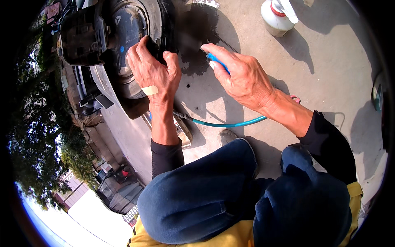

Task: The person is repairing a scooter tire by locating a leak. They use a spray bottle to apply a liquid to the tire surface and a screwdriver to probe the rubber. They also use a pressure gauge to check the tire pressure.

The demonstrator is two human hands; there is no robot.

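Note:
A wheel with a black tyre (162,24) and a dark, dirt-streaked hub (127,29) stands at the upper left, part of a scooter-like vehicle. My left hand (154,78), a plaster on its back, reaches over the lower right of this wheel. Its fingers and thumb are apart, and the fingertips lie at or just above the rim; contact cannot be made out. To the right, away from the tyre, my right hand (247,80) is closed round a slim tool with a blue handle (217,60). The working end of that tool is too dark and small to identify.
A dark wet patch (195,33) stains the concrete beside the tyre. A teal hose (230,124) curves across the ground below my hands. At the upper right stands a white bottle (273,24) with a red collar. A shallow metal object (185,133) lies behind my left wrist.

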